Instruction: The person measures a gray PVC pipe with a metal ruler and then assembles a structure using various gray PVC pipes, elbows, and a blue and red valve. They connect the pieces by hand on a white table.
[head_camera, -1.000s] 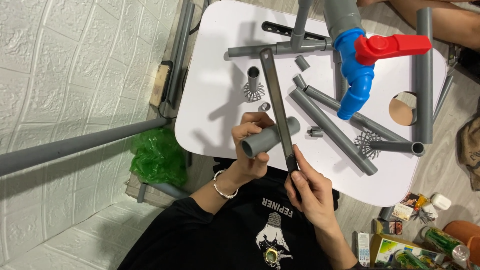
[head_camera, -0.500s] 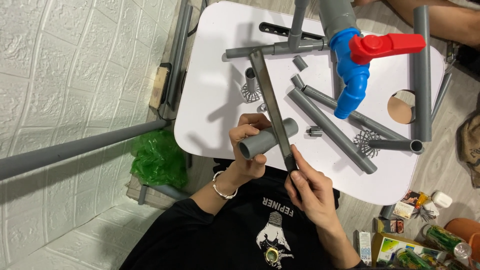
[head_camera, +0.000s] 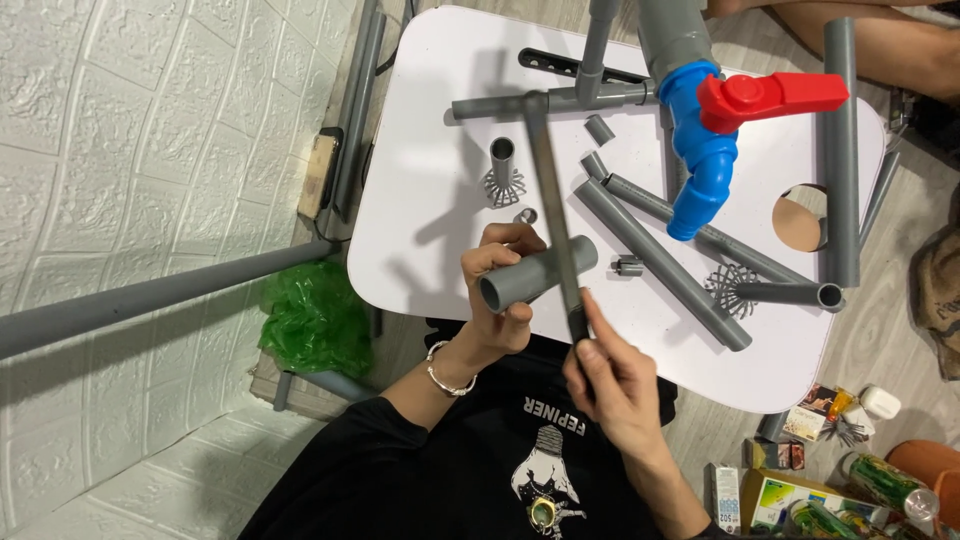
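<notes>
My left hand (head_camera: 497, 290) grips a short, wide grey pipe piece (head_camera: 540, 272) just over the near edge of the white table (head_camera: 420, 200). My right hand (head_camera: 612, 380) holds the near end of a long, thin dark bar (head_camera: 553, 205) that lies across the top of that pipe piece and points away toward the far side of the table. Both hands are close to my chest, above a black shirt.
Several grey pipes (head_camera: 655, 260) and small fittings lie on the table, one upright in a grate-like base (head_camera: 503, 178). A blue valve with a red handle (head_camera: 720, 130) hangs close to the camera. Green plastic (head_camera: 315, 320) and long pipes lie at the left; boxes sit at lower right.
The thin bar has swung slightly, its far end now further left over the table. My hands and the short pipe have stayed almost in place.
</notes>
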